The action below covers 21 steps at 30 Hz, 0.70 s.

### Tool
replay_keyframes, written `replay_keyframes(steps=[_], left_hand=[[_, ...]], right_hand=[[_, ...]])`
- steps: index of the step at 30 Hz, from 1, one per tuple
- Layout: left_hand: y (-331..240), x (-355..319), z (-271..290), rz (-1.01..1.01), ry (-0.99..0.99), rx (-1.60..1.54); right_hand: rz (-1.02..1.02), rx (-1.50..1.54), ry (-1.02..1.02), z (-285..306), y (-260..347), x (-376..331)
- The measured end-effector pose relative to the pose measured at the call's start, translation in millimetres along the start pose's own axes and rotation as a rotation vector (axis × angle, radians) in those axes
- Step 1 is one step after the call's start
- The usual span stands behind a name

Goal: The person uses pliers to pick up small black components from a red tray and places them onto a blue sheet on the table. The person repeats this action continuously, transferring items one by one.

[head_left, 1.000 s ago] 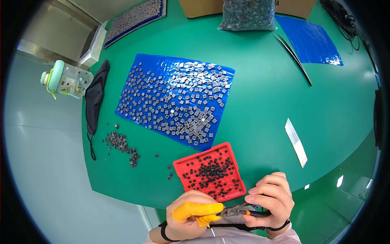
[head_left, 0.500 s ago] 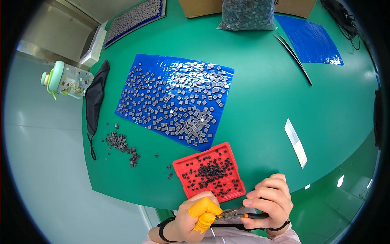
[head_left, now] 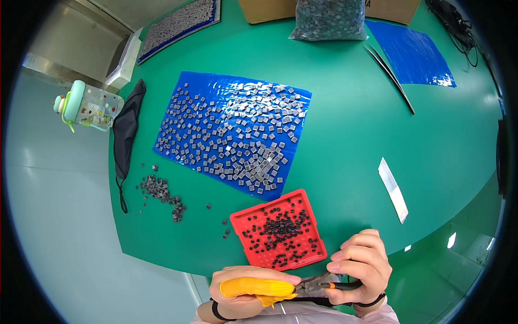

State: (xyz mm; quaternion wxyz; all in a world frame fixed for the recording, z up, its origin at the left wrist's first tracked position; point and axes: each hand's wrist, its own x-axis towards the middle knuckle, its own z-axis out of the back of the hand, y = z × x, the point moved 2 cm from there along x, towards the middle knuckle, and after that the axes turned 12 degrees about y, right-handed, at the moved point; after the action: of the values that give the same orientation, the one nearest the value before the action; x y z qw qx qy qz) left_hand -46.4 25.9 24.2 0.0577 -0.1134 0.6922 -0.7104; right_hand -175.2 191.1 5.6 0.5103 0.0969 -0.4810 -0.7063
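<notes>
Yellow covers [head_left: 253, 287] partly sheathe the left hand [head_left: 243, 298], closed, its contents hidden, against the tip of pliers [head_left: 318, 284] the right hand [head_left: 368, 274] grips by the surface's [head_left: 345, 162] near edge, work seemingly midway: black pieces [head_left: 283, 228] in the red tray [head_left: 238, 220], grey heap [head_left: 156, 188] untouched leftward.

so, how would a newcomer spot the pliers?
On the green table, find the red tray of small black parts at the near edge. Just below its lower right corner in the picture, the right hand holds the pliers, jaws toward the yellow finger cover on the left hand. Unlike the slim tweezers farther off, they show an orange band by a black handle.
</notes>
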Motion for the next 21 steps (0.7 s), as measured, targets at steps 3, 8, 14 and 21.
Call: replay_keyframes(steps=[3,8,14,21], left_hand=[[-2,4,0,0.047,-0.023,0.046],[-1,1,-1,0.095,-0.039,0.049],[-7,7,-7,0.228,-0.257,-0.167],[-12,0,22,0.183,-0.159,0.102]], right_hand=[[0.003,0.002,0.004,-1,0,1],[-0.003,-0.01,-0.008,-1,0,-1],[-0.016,-0.041,-0.035,-1,2,-1],[-0.106,-0.295,0.03,-4,7,10]])
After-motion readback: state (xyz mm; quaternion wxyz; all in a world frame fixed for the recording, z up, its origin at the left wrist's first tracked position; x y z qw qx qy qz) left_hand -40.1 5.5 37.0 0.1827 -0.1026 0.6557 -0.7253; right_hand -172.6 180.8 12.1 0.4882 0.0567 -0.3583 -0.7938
